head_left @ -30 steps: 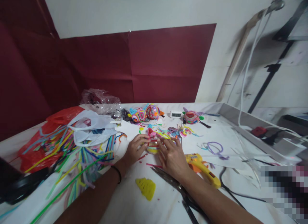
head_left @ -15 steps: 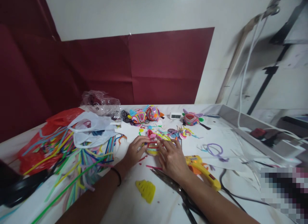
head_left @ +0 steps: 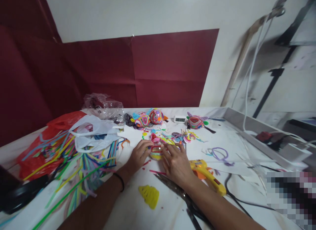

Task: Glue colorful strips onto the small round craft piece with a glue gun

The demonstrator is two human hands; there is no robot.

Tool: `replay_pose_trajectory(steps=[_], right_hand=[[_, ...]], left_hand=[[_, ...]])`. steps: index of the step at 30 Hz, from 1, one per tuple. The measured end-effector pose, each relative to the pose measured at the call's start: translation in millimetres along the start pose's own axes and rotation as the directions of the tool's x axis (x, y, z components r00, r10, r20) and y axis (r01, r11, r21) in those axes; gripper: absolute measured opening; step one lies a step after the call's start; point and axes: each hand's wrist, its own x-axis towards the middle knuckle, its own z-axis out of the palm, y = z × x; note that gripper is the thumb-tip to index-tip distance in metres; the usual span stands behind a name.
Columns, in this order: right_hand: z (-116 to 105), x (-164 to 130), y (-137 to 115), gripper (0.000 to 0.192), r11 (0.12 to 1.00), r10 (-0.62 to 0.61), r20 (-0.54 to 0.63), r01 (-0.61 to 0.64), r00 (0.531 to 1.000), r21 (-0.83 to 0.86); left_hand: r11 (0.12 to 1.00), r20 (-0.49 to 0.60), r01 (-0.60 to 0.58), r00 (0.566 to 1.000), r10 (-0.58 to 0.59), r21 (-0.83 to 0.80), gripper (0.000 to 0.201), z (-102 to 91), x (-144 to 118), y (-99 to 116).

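**Both hands on small coiled piece, table centre**

Far left: red plastic bag (head_left: 37, 147) spilling coloured paper strips (head_left: 81, 160), white bag (head_left: 93, 134) on top. Clear bag (head_left: 101, 104) behind, against maroon backdrop.

Left hand (head_left: 138, 156): fingers curled loosely, tips meeting the left side of the small coiled piece (head_left: 156, 150); black band at wrist. Grip looks like a light pinch, not a fist; exact contact partly hidden by fingers.

Coiled piece: red-and-yellow, resting on white table (head_left: 138, 210), directly between the two hands, just ahead of both sets of fingertips. Long axis roughly left-right, across the line of the forearms. Both hands about equally near; neither clearly closer.

Right hand (head_left: 176, 164): flatter, fingers spread forward, tips touching the right edge of the piece. Holds nothing else.

Near side: yellow coiled cone shape (head_left: 149, 195) lying alone, apart from the hands. Scissors (head_left: 182, 197) under the right forearm. Yellow glue gun (head_left: 207, 175) just right of the right hand, black cord trailing off.

Farther back: finished coloured figures (head_left: 148, 118), (head_left: 196, 121), small white clock (head_left: 179, 119) between them. Purple loop (head_left: 219, 154) on paper, right.
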Motion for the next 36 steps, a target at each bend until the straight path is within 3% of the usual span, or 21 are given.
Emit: replay_pose_trajectory(steps=[9, 17, 32, 36], right_hand=[[-2, 1, 0, 0.035, 1.000, 0.003, 0.011, -0.003, 1.000, -0.015], [-4, 2, -4, 0.033, 0.999, 0.024, 0.022, -0.024, 0.999, -0.028], [-11, 12, 3, 0.024, 0.965, 0.158, 0.027, -0.160, 0.987, 0.206], [-33, 25, 17, 0.021, 0.922, 0.213, 0.027, -0.211, 0.977, 0.326]], left_hand=[[0.984, 0.091, -0.080, 0.994, 0.066, 0.157, 0.042, 5.0, -3, 7], [0.929, 0.078, -0.162, 0.987, 0.143, 0.333, 0.041, 8.6, -2, 11], [0.952, 0.060, -0.120, 0.992, 0.107, 0.281, 0.038, 9.0, -5, -1], [0.943, 0.075, -0.160, 0.987, 0.144, 0.290, 0.037, 6.7, -5, -3]])
